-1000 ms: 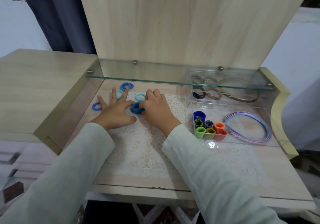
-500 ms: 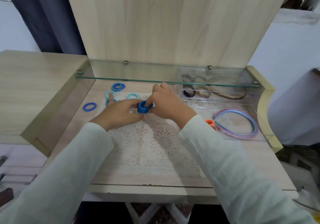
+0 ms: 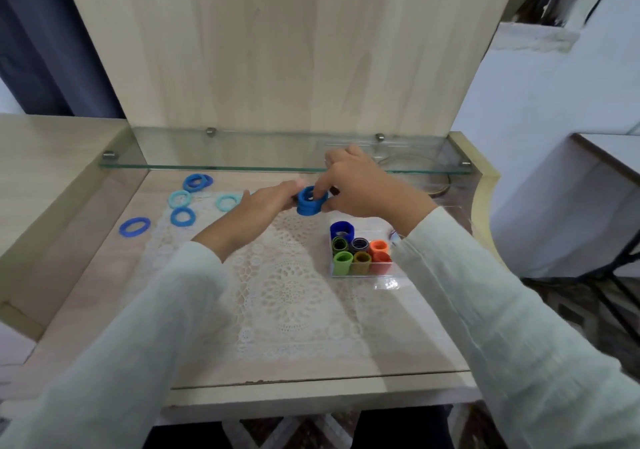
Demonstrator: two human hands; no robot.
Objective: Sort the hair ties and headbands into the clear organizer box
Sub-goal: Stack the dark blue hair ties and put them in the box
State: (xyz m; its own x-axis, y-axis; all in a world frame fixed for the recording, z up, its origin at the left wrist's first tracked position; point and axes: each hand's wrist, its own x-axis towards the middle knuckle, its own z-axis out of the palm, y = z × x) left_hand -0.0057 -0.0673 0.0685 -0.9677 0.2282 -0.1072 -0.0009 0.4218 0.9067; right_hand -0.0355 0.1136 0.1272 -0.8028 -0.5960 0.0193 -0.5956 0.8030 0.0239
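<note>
The clear organizer box on the right of the worktop holds seven rolled bundles: one dark blue, two green, one dark, one olive, two orange. The fingers of the left hand and right hand are clamped on a blue hair-tie stack over the lace mat. To its left lie two pale rings, two blue rings and an overlapping blue pair.
</note>
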